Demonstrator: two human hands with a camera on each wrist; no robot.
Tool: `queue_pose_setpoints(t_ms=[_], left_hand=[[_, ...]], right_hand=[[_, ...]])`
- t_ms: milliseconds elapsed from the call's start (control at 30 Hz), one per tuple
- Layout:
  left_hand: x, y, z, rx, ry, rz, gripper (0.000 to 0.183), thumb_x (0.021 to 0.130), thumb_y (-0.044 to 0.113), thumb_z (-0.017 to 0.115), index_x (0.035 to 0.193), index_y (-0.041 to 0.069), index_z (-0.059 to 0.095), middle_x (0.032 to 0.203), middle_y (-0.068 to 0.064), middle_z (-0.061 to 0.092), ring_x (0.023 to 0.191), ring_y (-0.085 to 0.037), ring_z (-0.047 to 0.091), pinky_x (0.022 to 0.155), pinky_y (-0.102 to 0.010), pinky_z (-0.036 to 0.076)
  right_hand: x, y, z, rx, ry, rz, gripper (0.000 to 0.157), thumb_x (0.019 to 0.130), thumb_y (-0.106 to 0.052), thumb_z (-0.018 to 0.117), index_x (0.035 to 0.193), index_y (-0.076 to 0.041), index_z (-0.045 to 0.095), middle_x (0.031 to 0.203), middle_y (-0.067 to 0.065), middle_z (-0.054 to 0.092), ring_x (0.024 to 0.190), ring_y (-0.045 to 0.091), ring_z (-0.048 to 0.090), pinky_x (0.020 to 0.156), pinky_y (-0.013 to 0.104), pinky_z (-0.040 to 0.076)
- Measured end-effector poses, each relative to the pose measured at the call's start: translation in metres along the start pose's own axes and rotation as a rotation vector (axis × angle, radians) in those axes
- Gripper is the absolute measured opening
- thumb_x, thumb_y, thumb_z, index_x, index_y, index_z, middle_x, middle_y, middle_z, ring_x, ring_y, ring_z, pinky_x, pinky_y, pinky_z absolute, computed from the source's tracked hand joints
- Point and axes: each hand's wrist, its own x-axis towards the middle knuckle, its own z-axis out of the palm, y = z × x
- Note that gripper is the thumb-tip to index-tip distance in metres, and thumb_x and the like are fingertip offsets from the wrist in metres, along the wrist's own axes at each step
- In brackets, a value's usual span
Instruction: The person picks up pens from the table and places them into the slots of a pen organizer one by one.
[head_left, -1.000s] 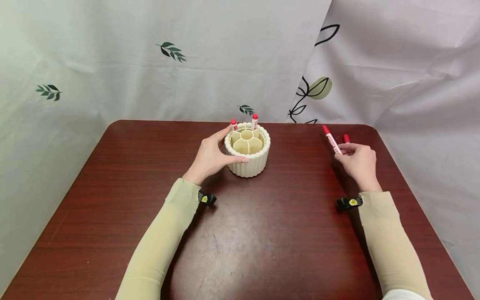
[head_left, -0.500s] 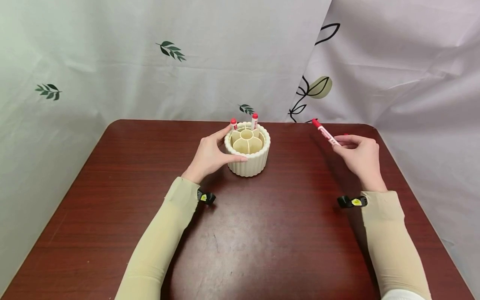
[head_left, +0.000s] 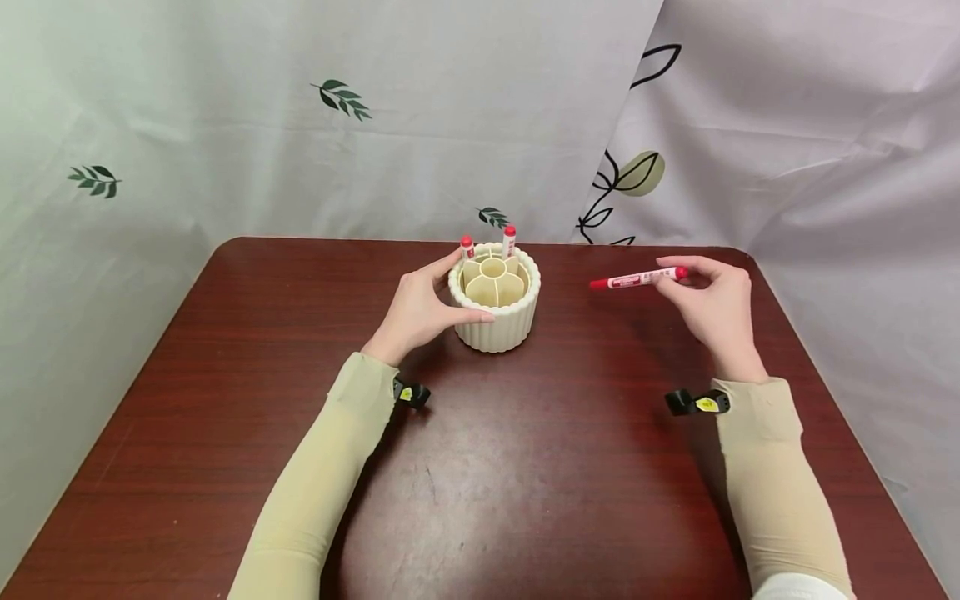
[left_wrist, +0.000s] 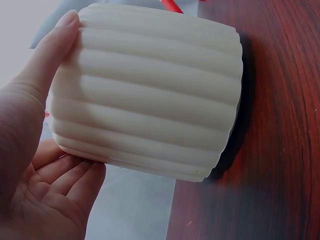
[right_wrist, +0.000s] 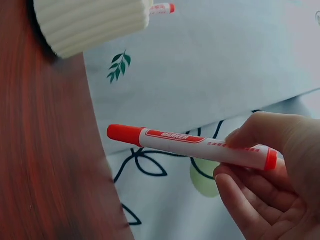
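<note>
A cream, ribbed pen holder (head_left: 495, 329) with petal-shaped compartments stands upright on the table. My left hand (head_left: 420, 312) grips its left side, the thumb at the front and the fingers behind; the left wrist view shows the hand (left_wrist: 55, 165) around the rim end of the holder (left_wrist: 150, 95). Two red-capped markers, one at the back left (head_left: 468, 247) and one at the back right (head_left: 509, 242), stand in it. To the right, my right hand (head_left: 716, 312) pinches a red-and-white marker (head_left: 637, 279) near its end, above the table, its long red cap pointing left at the holder.
The dark red-brown table (head_left: 525, 467) ends at a far edge just behind the holder. A pale curtain (head_left: 420, 125) with leaf prints hangs behind and along both sides. Black camera straps sit on both wrists.
My right hand has lifted the marker and turned it from slanting away to nearly level, cap leftward. A red tip seen beyond that hand earlier is now out of sight. The left hand stays.
</note>
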Motion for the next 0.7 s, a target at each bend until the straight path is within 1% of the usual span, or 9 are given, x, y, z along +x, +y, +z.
queue_pose_setpoints(t_ms=[167, 333, 400, 533, 600, 700], left_hand=[[0.001, 0.000, 0.000, -0.012, -0.002, 0.004, 0.106, 0.052, 0.053, 0.086, 0.142, 0.023, 0.039, 0.135, 0.013, 0.047, 0.115, 0.003, 0.048, 0.097, -0.018, 0.036], [0.001, -0.001, 0.000, -0.010, -0.004, -0.005, 0.106, 0.051, 0.054, 0.086, 0.142, 0.025, 0.039, 0.134, 0.014, 0.047, 0.114, 0.004, 0.048, 0.097, -0.018, 0.036], [0.001, -0.001, 0.001, -0.008, -0.004, -0.010, 0.106, 0.052, 0.055, 0.086, 0.142, 0.025, 0.039, 0.135, 0.014, 0.047, 0.114, 0.005, 0.048, 0.097, -0.018, 0.036], [0.001, -0.001, 0.001, -0.012, -0.006, -0.013, 0.106, 0.052, 0.055, 0.086, 0.142, 0.025, 0.039, 0.135, 0.013, 0.047, 0.114, 0.004, 0.048, 0.097, -0.018, 0.037], [0.001, -0.001, 0.001, -0.013, -0.006, -0.014, 0.106, 0.052, 0.054, 0.086, 0.142, 0.025, 0.039, 0.135, 0.012, 0.047, 0.114, 0.004, 0.048, 0.096, -0.018, 0.037], [0.001, 0.000, 0.001, -0.015, -0.005, -0.015, 0.106, 0.052, 0.053, 0.086, 0.142, 0.025, 0.039, 0.135, 0.011, 0.047, 0.113, 0.004, 0.048, 0.096, -0.018, 0.037]], right_hand=[[0.001, -0.009, 0.004, 0.141, 0.016, 0.004, 0.029, 0.078, -0.017, 0.077, 0.105, -0.008, 0.073, 0.084, 0.000, 0.067, 0.070, 0.010, 0.063, 0.060, 0.014, 0.047], [-0.001, -0.034, 0.006, 0.310, 0.040, -0.016, 0.031, 0.076, -0.007, 0.077, 0.104, 0.003, 0.070, 0.089, 0.003, 0.068, 0.071, 0.011, 0.064, 0.064, 0.015, 0.050], [-0.001, -0.045, 0.007, 0.386, 0.043, -0.027, 0.031, 0.075, -0.004, 0.078, 0.103, 0.005, 0.070, 0.087, 0.005, 0.068, 0.070, 0.012, 0.064, 0.064, 0.016, 0.050], [0.002, -0.062, 0.009, 0.529, 0.045, -0.054, 0.029, 0.072, -0.002, 0.079, 0.100, 0.004, 0.071, 0.083, 0.009, 0.068, 0.069, 0.015, 0.063, 0.062, 0.019, 0.050], [0.004, -0.070, 0.011, 0.582, 0.046, -0.073, 0.029, 0.072, -0.001, 0.080, 0.099, 0.004, 0.071, 0.083, 0.010, 0.067, 0.068, 0.017, 0.063, 0.063, 0.020, 0.050], [0.009, -0.081, 0.014, 0.625, 0.047, -0.104, 0.029, 0.071, 0.000, 0.080, 0.098, 0.004, 0.071, 0.083, 0.012, 0.067, 0.067, 0.018, 0.063, 0.063, 0.021, 0.051]])
